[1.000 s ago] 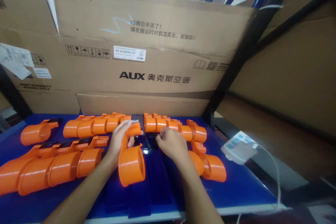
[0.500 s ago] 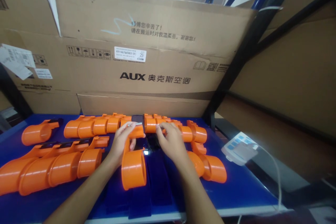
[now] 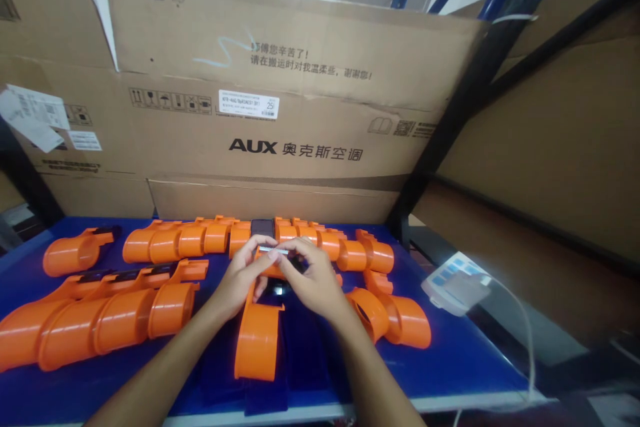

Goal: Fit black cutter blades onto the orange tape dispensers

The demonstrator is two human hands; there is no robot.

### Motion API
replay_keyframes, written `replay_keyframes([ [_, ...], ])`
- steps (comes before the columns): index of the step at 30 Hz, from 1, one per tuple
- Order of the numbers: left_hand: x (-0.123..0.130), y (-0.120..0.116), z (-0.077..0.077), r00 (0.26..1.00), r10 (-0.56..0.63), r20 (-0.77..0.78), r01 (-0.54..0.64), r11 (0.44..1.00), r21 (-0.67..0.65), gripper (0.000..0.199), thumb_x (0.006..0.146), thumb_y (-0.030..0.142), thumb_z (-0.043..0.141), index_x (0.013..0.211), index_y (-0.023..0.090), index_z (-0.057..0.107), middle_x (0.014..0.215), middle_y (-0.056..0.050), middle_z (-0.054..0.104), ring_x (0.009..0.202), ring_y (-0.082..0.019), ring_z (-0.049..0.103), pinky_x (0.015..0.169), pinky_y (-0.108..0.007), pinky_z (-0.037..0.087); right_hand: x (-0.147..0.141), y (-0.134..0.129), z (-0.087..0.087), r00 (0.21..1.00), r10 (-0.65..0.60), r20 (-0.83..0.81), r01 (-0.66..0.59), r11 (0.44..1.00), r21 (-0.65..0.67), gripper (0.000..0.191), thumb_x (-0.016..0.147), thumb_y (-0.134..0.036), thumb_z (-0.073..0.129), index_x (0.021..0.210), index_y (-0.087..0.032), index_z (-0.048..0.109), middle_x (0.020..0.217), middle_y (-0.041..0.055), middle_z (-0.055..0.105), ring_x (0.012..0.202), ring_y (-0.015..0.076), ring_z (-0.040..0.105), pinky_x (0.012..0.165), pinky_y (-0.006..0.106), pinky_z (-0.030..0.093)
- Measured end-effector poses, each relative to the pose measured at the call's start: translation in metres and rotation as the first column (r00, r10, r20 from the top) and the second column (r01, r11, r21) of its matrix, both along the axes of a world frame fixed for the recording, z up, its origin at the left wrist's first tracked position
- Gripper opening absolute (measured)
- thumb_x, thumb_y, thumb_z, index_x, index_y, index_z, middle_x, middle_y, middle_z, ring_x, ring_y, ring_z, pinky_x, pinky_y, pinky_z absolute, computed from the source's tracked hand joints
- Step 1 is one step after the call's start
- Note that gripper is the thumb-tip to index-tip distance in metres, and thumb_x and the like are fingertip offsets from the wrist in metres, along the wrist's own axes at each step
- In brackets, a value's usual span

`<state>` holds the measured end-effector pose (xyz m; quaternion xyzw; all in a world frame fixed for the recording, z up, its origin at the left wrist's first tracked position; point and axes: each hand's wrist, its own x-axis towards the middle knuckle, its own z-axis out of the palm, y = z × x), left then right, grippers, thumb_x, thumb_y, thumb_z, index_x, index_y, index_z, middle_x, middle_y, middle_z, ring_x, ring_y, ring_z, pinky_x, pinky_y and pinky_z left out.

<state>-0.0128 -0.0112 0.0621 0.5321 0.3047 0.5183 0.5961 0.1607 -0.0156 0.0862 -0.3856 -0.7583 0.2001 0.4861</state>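
Observation:
An orange tape dispenser (image 3: 257,341) hangs over the blue table surface, its round drum toward me and its head between my hands. My left hand (image 3: 246,273) is wrapped round the dispenser's head from the left. On the right, my right hand (image 3: 311,273) has its thumb and fingers pressed on the other end of the same head. A thin metal toothed strip (image 3: 273,250) lies along the top of the head, with both thumbs close to it. My fingers partly hide the head.
Several orange dispensers (image 3: 165,243) stand in a back row, with more at front left (image 3: 123,320) and right (image 3: 410,321). A white power strip (image 3: 457,283) with a cable lies at the right edge. Cardboard (image 3: 300,107) closes off the back, beside a dark post (image 3: 435,140).
My right hand has moved left onto the dispenser's head. My left hand has shifted slightly right, and the drum now hangs a little lower.

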Motion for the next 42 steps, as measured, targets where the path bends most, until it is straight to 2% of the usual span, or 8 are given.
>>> replay_keyframes([
  [3, 0.001, 0.000, -0.001, 1.000, 0.000, -0.024, 0.000, 1.000, 0.023, 0.038, 0.088, 0.049, 0.071, 0.111, 0.023, 0.057, 0.070, 0.007, 0.059, 0.032, -0.005, 0.044, 0.031, -0.018, 0.028, 0.000, 0.000, 0.000, 1.000, -0.015, -0.026, 0.015, 1.000, -0.011, 0.010, 0.096, -0.030, 0.066, 0.095, -0.023, 0.073, 0.092, 0.0037, 0.073, 0.088, 0.0216, 0.067, 0.081, 0.035, 0.051],
  [10, 0.001, 0.003, 0.000, 0.999, 0.010, -0.032, -0.008, 0.997, 0.074, 0.032, 0.091, 0.050, 0.066, 0.103, 0.022, 0.057, 0.059, 0.008, 0.054, 0.032, -0.007, 0.043, 0.033, -0.018, 0.028, 0.001, 0.001, 0.003, 0.996, -0.048, -0.069, 0.048, 0.999, -0.002, 0.015, 0.095, -0.035, 0.066, 0.092, -0.023, 0.075, 0.090, 0.0048, 0.074, 0.089, 0.0232, 0.067, 0.082, 0.036, 0.050],
  [21, -0.002, 0.004, 0.004, 0.993, 0.118, -0.013, -0.118, 0.993, 0.033, 0.037, 0.088, 0.055, 0.068, 0.102, 0.023, 0.059, 0.047, 0.009, 0.046, 0.032, -0.009, 0.041, 0.035, -0.020, 0.026, 0.003, -0.001, 0.004, 0.978, -0.151, -0.142, 0.148, 0.989, -0.027, 0.016, 0.095, -0.035, 0.064, 0.093, -0.022, 0.072, 0.090, 0.0039, 0.074, 0.083, 0.0218, 0.065, 0.077, 0.034, 0.049],
  [27, -0.016, 0.016, 0.006, 0.955, 0.281, 0.094, -0.279, 0.960, -0.027, 0.037, 0.082, 0.054, 0.072, 0.096, 0.021, 0.060, 0.061, 0.004, 0.061, 0.034, -0.008, 0.044, 0.037, -0.021, 0.030, 0.018, 0.005, 0.005, 0.916, -0.343, -0.208, 0.355, 0.935, 0.020, 0.020, 0.095, -0.038, 0.061, 0.088, -0.021, 0.069, 0.081, 0.0024, 0.069, 0.073, 0.0197, 0.058, 0.070, 0.031, 0.046],
  [30, -0.020, 0.020, 0.006, 0.944, 0.303, 0.127, -0.302, 0.953, -0.032, 0.035, 0.083, 0.053, 0.070, 0.089, 0.020, 0.060, 0.058, 0.004, 0.060, 0.036, -0.008, 0.045, 0.040, -0.021, 0.033, 0.021, 0.008, 0.003, 0.915, -0.386, -0.119, 0.394, 0.917, 0.057, 0.017, 0.093, -0.034, 0.061, 0.083, -0.021, 0.068, 0.079, 0.0031, 0.068, 0.075, 0.0211, 0.059, 0.072, 0.032, 0.045],
  [35, -0.016, 0.015, 0.006, 0.952, 0.292, 0.094, -0.292, 0.956, -0.021, 0.033, 0.083, 0.051, 0.069, 0.086, 0.020, 0.059, 0.054, 0.005, 0.055, 0.036, -0.008, 0.046, 0.040, -0.021, 0.032, 0.013, 0.007, -0.001, 0.952, -0.288, 0.109, 0.282, 0.957, 0.068, 0.015, 0.090, -0.027, 0.062, 0.076, -0.022, 0.066, 0.070, 0.0013, 0.066, 0.073, 0.0212, 0.062, 0.069, 0.031, 0.044],
  [38, -0.014, 0.013, 0.007, 0.955, 0.282, 0.088, -0.281, 0.959, -0.021, 0.032, 0.084, 0.051, 0.068, 0.087, 0.021, 0.059, 0.054, 0.005, 0.056, 0.036, -0.009, 0.045, 0.039, -0.021, 0.032, 0.008, 0.006, -0.003, 0.934, -0.261, 0.245, 0.254, 0.965, 0.060, 0.021, 0.090, -0.028, 0.065, 0.069, -0.022, 0.062, 0.063, -0.0002, 0.061, 0.068, 0.0204, 0.059, 0.065, 0.030, 0.042],
  [42, -0.016, 0.014, 0.008, 0.957, 0.280, 0.081, -0.279, 0.960, -0.022, 0.033, 0.083, 0.052, 0.069, 0.086, 0.020, 0.058, 0.058, 0.003, 0.059, 0.037, -0.009, 0.047, 0.038, -0.022, 0.032, 0.007, 0.006, -0.004, 0.906, -0.236, 0.351, 0.230, 0.971, 0.059, 0.018, 0.089, -0.028, 0.068, 0.072, -0.022, 0.063, 0.062, -0.0006, 0.061, 0.066, 0.0198, 0.058, 0.064, 0.030, 0.042],
])
